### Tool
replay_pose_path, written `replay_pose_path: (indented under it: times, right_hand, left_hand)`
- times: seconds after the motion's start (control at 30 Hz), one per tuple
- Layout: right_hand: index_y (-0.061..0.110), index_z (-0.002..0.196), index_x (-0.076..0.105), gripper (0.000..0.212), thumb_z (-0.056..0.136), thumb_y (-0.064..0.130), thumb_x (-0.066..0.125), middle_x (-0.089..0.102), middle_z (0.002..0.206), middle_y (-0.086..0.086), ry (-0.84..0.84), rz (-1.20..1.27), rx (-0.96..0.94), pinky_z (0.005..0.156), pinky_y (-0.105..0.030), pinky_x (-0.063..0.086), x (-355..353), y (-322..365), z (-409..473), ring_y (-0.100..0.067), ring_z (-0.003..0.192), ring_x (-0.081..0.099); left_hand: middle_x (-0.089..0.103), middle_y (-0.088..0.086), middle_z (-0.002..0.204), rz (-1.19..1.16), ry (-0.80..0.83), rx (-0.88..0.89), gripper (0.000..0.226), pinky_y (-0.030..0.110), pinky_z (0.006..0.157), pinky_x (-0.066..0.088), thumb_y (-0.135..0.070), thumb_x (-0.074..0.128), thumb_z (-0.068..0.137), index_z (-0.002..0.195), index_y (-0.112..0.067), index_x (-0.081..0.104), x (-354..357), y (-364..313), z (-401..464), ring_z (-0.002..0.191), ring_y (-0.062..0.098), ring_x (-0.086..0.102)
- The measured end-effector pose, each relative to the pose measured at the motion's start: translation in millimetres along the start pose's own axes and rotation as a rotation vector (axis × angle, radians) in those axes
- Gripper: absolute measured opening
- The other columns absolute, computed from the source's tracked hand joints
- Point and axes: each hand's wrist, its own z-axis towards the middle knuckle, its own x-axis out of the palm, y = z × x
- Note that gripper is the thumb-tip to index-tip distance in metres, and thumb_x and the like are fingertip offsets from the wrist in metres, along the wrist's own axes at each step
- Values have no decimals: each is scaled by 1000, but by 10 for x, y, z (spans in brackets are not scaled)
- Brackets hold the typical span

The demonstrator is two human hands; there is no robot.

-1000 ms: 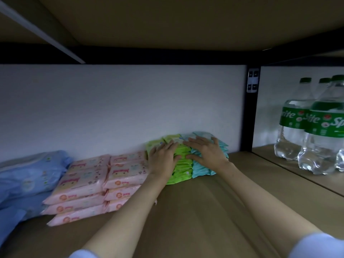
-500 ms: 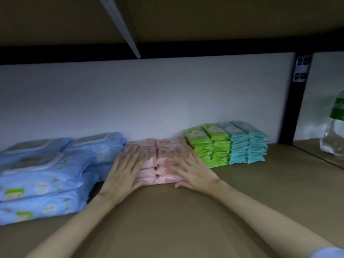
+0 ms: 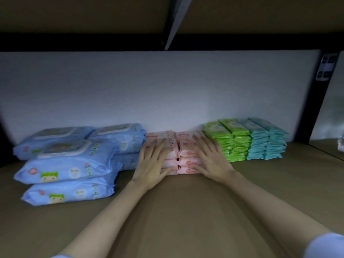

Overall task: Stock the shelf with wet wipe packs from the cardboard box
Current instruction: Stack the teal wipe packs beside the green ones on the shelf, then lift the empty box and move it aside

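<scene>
Pink wet wipe packs (image 3: pixel 186 155) sit in two short stacks against the white back wall of the shelf (image 3: pixel 186 211). My left hand (image 3: pixel 152 161) lies flat with spread fingers on the left pink stack. My right hand (image 3: pixel 210 157) lies flat on the right pink stack. Green packs (image 3: pixel 227 138) and teal packs (image 3: pixel 266 140) stand stacked just right of them. Large blue packs (image 3: pixel 70 164) are piled at the left. The cardboard box is out of view.
A black upright post (image 3: pixel 314 101) closes the shelf bay on the right, with another bay beyond it. The shelf board above (image 3: pixel 93 15) hangs low overhead. Bare brown shelf surface stretches in front of the packs.
Both hands left the green and teal stacks and moved left onto the pink stacks. The view swung left, so the bottles dropped out and the blue packs came in.
</scene>
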Motion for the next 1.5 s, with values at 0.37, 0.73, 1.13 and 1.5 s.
replay_pose_path:
  times: [0.37, 0.73, 1.13, 1.5]
  right_hand:
    - [26, 113, 67, 58, 75, 58, 37, 69, 110, -7, 213, 28, 62, 80, -42, 54, -181, 69, 200, -30, 96, 67]
    - [24, 147, 21, 58, 95, 33, 45, 9, 158, -2, 342, 146, 350, 114, -44, 11, -896, 899, -107, -21, 145, 11]
    - [13, 112, 64, 26, 90, 19, 53, 52, 132, -10, -85, 586, 427, 101, -39, 35, -1963, 2420, -1853, -28, 126, 44]
    - [19, 115, 63, 37, 82, 4, 57, 41, 137, -16, 823, 680, 708, 105, -33, 36, -589, 3123, -3915, -34, 125, 42]
  left_hand:
    - [67, 0, 115, -50, 81, 29, 57, 42, 83, 51, -58, 55, 70, 115, -24, 64, -64, 98, 206, 98, 23, 66]
    - [32, 2, 149, -287, 392, -140, 55, 42, 109, 22, -39, 50, 90, 141, -27, 31, -885, -131, -168, 137, 23, 28]
    - [58, -2, 121, -699, 12, -352, 30, 37, 92, 39, -25, 51, 92, 121, -19, 56, -1959, -891, -2706, 112, 19, 51]
    - [53, 19, 118, -759, 646, -1068, 32, 40, 96, 44, -1, 64, 81, 112, -6, 62, -778, -1022, -5137, 109, 35, 53]
